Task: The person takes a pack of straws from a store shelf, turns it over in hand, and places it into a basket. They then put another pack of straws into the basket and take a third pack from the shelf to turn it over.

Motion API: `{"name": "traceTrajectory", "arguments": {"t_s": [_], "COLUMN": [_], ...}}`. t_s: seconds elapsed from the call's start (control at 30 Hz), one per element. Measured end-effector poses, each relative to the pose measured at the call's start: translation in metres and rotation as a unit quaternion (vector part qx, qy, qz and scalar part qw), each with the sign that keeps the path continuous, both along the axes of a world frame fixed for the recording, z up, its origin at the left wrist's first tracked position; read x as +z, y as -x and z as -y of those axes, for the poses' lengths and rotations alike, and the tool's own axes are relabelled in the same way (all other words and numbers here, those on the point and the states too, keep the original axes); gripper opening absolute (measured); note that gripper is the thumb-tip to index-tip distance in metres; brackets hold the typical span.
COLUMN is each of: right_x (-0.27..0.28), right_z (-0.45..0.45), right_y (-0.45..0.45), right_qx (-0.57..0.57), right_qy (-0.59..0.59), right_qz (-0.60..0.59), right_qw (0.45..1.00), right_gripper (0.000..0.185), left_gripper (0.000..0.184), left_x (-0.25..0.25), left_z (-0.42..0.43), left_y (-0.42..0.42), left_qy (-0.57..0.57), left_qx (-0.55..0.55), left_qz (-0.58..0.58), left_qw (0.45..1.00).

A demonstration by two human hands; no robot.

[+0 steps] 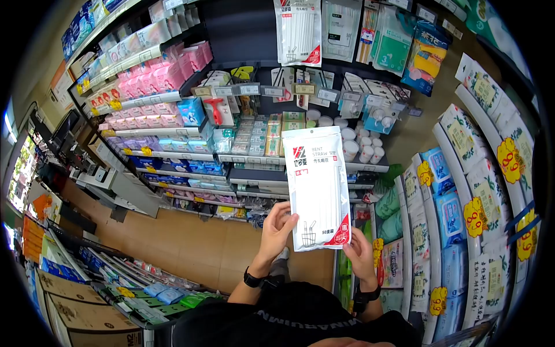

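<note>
A white packet of bent straws point(315, 188), with black lettering and a red corner label, is held upright before me. My left hand point(277, 228) grips its lower left edge, thumb on the front and fingers behind. At the lower right corner, my right hand point(359, 254) pinches the packet beside the red label. Both wrists wear dark bands. A similar straw packet point(298, 34) hangs from the rack straight ahead, above the held one.
Shelves of pink tissue packs point(153, 78) run along the left. Ahead stand paper cups point(350, 139) and a hanging red peeler-like tool point(216, 110). Wipes packs point(451, 217) fill the right shelves. Cardboard boxes point(87, 312) sit at lower left, beside the tan floor point(191, 243).
</note>
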State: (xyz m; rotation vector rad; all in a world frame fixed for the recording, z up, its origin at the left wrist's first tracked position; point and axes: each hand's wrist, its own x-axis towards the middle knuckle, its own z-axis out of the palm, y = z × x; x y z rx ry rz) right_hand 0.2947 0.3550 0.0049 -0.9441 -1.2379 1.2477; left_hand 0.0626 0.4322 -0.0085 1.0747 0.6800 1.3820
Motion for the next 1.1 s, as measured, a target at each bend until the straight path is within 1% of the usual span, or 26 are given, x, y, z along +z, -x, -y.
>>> {"name": "traceTrajectory", "arguments": {"t_s": [0.07,0.13,0.23,0.4,0.5,0.7,0.9,0.97,1.1], "right_x": [0.002,0.003,-0.007,-0.017,-0.02,-0.023,-0.017,-0.013,-0.015], "right_z": [0.013,0.026,0.042,0.066,0.075,0.079,0.079,0.081,0.082], "right_y": [0.001,0.005,-0.002,-0.008,-0.007,-0.011,-0.005,-0.004,-0.006], "right_qx": [-0.004,-0.039,-0.031,-0.089,-0.111,-0.119,-0.139,-0.149,-0.156], "right_qy": [0.007,-0.004,0.005,-0.007,-0.009,0.002,-0.033,-0.031,-0.025], "right_qz": [0.002,-0.007,-0.001,0.002,-0.01,-0.017,-0.016,-0.022,-0.016], "right_qw": [1.0,0.999,0.999,0.996,0.994,0.993,0.99,0.988,0.987], "right_gripper": [0.045,0.048,0.05,0.042,0.04,0.039,0.043,0.044,0.046], "left_gripper": [0.033,0.033,0.033,0.032,0.031,0.03,0.03,0.03,0.03], "left_x": [-0.003,-0.001,-0.013,-0.024,-0.029,-0.018,-0.02,-0.021,-0.018], "left_z": [0.018,0.037,0.054,0.072,0.076,0.076,0.075,0.073,0.073], "left_y": [0.0,-0.001,0.001,-0.006,-0.009,-0.011,-0.009,-0.009,-0.007], "left_qy": [0.01,0.019,0.018,0.026,0.028,0.012,0.021,0.03,0.029], "left_qx": [-0.002,-0.01,-0.04,-0.068,-0.076,-0.087,-0.094,-0.128,-0.148], "left_qz": [-0.003,-0.001,-0.021,-0.031,-0.036,-0.045,-0.067,-0.068,-0.068], "left_qw": [1.0,1.0,0.999,0.997,0.996,0.995,0.993,0.989,0.986]}}
